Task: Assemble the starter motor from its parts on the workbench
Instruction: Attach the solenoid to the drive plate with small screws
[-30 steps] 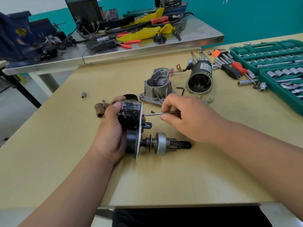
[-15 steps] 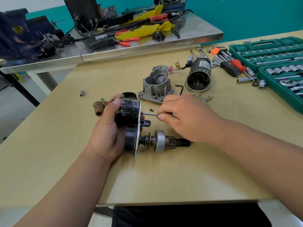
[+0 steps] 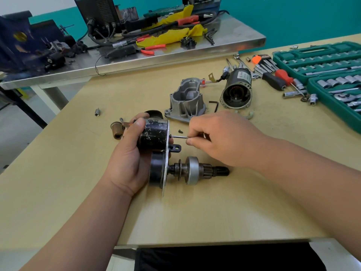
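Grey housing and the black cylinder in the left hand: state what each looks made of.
Grey housing: likely cast aluminium, matte pale grey with moulded ribs. Black cylinder, gripped by the left hand: probably painted steel; glossy black coat chipped, pale specks showing.
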Demonstrator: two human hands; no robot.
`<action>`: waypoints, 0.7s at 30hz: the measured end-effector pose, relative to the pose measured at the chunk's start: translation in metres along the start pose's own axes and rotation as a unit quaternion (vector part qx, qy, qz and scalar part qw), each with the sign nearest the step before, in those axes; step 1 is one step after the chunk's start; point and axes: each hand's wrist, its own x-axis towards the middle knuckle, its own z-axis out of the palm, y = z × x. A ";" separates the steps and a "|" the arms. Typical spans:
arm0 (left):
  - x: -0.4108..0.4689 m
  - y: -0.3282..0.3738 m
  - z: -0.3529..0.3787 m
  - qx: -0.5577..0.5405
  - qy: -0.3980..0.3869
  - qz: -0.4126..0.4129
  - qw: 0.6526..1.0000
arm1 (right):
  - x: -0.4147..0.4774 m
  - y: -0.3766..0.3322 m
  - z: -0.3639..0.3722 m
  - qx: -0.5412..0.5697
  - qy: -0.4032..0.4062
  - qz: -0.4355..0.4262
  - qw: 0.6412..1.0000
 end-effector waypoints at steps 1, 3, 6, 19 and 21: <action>0.000 0.000 0.001 -0.001 -0.001 0.000 1.000 | 0.000 -0.001 -0.001 -0.028 0.008 -0.015 0.999; -0.001 0.000 0.002 -0.003 -0.004 0.000 1.000 | 0.001 -0.003 -0.002 -0.101 0.019 -0.039 0.994; -0.002 0.000 0.003 -0.002 -0.008 0.003 1.000 | 0.001 -0.004 -0.002 -0.143 -0.005 -0.041 0.989; -0.001 -0.001 0.003 0.003 -0.005 0.001 1.000 | 0.002 -0.001 0.005 0.057 -0.026 0.038 0.997; -0.001 -0.001 0.003 0.000 -0.008 -0.001 1.000 | 0.002 -0.002 0.004 0.069 0.009 0.033 0.997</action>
